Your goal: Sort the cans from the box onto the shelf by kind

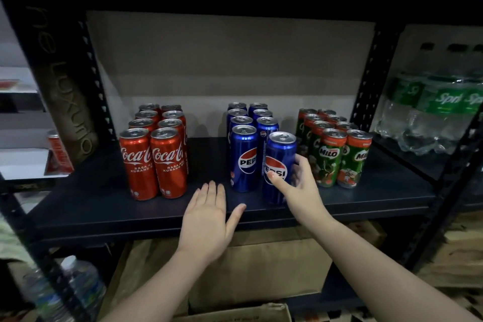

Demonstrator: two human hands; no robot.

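Standing on the dark metal shelf (pixel 91 198): eight red Coca-Cola cans (pixel 154 149), seven blue Pepsi cans (pixel 245 136), ten green Milo cans (pixel 334 144); right hand (pixel 300 191) grips a tilted glossy blue Pepsi can (pixel 279 159), left hand (pixel 206 219) rests flat, fingers straight

Open lane on shelf (pixel 78 198) between Coca-Cola block (pixel 156 149) and Pepsi block (pixel 245 144), running through to the back. Gap between Pepsi block and Milo block (pixel 337 149) is narrow, plugged at the front by a tilted Pepsi can (pixel 279 162). Bare strip along the front edge. Uprights (pixel 371 73) bound both sides.
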